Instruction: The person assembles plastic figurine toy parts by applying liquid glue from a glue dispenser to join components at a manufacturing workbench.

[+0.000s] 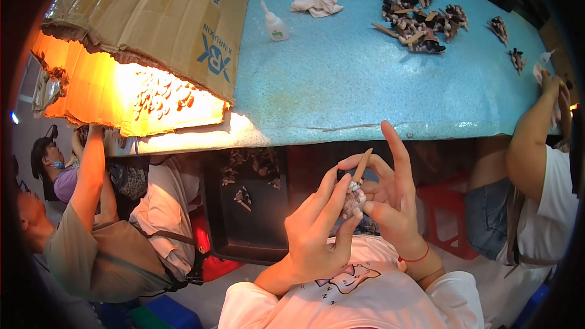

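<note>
Near my chest, in front of the table edge, I hold a small painted figurine (353, 201) with a pale, tan pointed piece (363, 166) sticking up from it. My left hand (320, 225) is closed on the figurine from the left, fingertips and thumb pinching it. From the other side my right hand (393, 204) grips it between thumb and bent fingers, with its index finger stretched upward. Fingers partly cover the figurine's body. Left of my hands, a black tray (247, 253) holds several similar figurines (242, 198).
On the blue table (317, 79) lie a pile of figurines (420, 24), a white squeeze bottle (276, 26) and a crumpled cloth (319, 1). A cardboard box (158, 18), brightly lit inside, covers small parts at the left. Co-workers sit on both sides; red stools (442, 207) stand below.
</note>
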`<state>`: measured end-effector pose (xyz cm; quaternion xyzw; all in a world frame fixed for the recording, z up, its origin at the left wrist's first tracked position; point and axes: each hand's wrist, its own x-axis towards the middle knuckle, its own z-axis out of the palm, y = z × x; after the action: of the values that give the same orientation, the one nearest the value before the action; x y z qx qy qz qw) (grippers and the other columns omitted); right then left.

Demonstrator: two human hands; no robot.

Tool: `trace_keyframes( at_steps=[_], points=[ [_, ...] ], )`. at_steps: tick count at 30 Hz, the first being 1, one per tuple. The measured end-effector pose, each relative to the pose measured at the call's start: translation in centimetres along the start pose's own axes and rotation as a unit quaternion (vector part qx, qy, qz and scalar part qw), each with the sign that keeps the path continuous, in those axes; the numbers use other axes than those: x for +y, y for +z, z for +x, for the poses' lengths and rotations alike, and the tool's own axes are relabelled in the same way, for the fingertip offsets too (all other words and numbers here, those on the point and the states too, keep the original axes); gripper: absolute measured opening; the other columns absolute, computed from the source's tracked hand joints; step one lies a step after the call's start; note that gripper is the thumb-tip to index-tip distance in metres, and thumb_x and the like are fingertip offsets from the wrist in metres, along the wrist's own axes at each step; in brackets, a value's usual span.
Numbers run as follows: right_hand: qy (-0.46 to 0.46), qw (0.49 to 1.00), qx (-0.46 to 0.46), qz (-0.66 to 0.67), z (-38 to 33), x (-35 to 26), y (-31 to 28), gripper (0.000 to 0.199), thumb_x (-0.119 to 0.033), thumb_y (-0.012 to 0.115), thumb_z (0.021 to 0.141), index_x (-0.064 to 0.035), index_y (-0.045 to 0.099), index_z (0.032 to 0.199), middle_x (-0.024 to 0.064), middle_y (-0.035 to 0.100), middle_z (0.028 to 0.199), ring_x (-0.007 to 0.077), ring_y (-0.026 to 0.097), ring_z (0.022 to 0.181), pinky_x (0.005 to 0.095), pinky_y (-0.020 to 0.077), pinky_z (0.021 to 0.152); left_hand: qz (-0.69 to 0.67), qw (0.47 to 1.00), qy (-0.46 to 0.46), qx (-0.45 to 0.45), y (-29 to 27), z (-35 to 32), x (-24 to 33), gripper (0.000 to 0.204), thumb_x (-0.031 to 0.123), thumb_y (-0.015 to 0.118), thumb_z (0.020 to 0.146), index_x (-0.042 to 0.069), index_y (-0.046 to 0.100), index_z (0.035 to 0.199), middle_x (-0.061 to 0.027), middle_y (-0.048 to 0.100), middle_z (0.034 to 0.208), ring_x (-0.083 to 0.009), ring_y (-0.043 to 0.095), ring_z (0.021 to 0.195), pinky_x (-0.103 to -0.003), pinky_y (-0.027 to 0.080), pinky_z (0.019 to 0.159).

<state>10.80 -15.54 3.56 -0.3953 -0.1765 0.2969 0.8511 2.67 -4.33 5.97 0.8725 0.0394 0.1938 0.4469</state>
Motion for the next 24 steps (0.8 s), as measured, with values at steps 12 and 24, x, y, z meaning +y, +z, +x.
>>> trace_keyframes(
  at_steps=[12,24],
  points=[
    [0.052,0.988,0.02,0.144,0.3,0.6,-0.3,0.088,0.005,0.042,0.066,-0.0166,0.003,0.142,0.0239,0.045,0.116,0.0239,0.057,0.096,0.0334,0.0495,0.081,0.171,0.985,0.016,-0.013,-0.2,0.7,1.3,0.053,0.002,0.072,0.06,-0.007,0.055,0.109,-0.0255,0.057,0.106,-0.0267,0.064,0.074,-0.029,0.052,0.06],
    [0.033,0.994,0.072,0.071,-0.1,0.2,0.9,0.096,-0.008,0.057,0.064,-0.02,0.003,0.142,0.0219,0.047,0.113,0.0242,0.056,0.098,0.0324,0.0499,0.082,0.156,0.984,0.077,0.024,0.1,0.8,0.4,0.049,0.011,0.071,0.062,-0.002,0.058,0.107,-0.0229,0.056,0.109,-0.0201,0.055,0.057,-0.026,0.045,0.047]
  ],
)
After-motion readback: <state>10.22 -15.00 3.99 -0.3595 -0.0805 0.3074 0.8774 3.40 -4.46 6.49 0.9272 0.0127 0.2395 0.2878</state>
